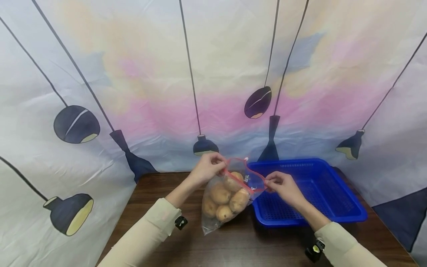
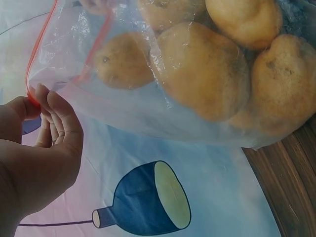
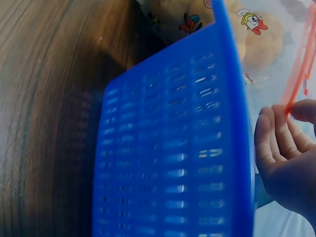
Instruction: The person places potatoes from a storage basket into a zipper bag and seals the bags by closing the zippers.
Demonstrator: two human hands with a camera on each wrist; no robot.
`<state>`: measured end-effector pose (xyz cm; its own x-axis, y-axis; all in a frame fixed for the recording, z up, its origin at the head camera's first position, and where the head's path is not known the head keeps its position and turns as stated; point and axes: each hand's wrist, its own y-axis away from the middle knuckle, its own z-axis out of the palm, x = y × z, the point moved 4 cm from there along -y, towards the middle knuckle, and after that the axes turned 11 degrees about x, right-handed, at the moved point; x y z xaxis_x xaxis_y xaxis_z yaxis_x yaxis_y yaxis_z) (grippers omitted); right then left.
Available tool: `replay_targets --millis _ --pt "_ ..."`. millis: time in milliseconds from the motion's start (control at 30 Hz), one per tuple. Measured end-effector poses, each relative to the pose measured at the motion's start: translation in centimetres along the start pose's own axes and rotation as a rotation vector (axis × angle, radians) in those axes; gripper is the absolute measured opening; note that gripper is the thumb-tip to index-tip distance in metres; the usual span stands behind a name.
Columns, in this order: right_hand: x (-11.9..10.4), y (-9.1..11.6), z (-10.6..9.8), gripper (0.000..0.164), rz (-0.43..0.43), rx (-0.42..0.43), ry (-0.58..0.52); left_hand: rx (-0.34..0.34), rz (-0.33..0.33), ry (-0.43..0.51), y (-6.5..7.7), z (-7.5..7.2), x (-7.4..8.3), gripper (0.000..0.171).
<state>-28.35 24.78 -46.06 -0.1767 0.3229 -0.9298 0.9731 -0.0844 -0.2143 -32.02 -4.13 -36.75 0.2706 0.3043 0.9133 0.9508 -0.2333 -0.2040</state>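
Note:
A clear zip bag with a red-pink zip strip along its mouth holds several potatoes. Its mouth is spread between the two hands. My left hand pinches the left end of the strip between thumb and fingers. The right end of the strip is pinched by my right hand, beside the blue basket's left part. In the left wrist view the potatoes show through the plastic below the mouth. Small printed cartoon figures mark the bag in the right wrist view.
A blue plastic basket with slotted walls stands on the right of the dark wooden table, close by the bag. Behind the table hangs a cloth backdrop printed with lamps. A small black device sits at each wrist.

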Motion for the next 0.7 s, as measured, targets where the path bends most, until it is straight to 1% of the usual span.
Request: replay_targets --millis 133,267,467,567,700 --pt "-0.9 -0.3 0.3 0.012 0.027 -0.008 -0.029 0.01 0.002 0.002 0.2 -0.7 0.2 0.013" --pt "-2.4 -0.6 0.5 0.011 0.022 -0.011 -0.051 0.038 -0.004 -0.009 0.2 -1.6 0.4 0.014" --pt "-4.7 -1.7 0.8 0.012 -0.008 -0.025 -0.069 0.083 -0.006 -0.052 0.2 -3.1 0.7 0.012" --pt "-6.1 -2.3 1.0 0.014 -0.037 -0.047 -0.092 0.108 -0.002 -0.066 0.4 -4.0 0.8 0.012" --pt "-8.3 -2.9 1.5 0.017 -0.077 -0.071 -0.118 0.141 0.006 -0.063 0.8 -5.2 0.8 0.012"
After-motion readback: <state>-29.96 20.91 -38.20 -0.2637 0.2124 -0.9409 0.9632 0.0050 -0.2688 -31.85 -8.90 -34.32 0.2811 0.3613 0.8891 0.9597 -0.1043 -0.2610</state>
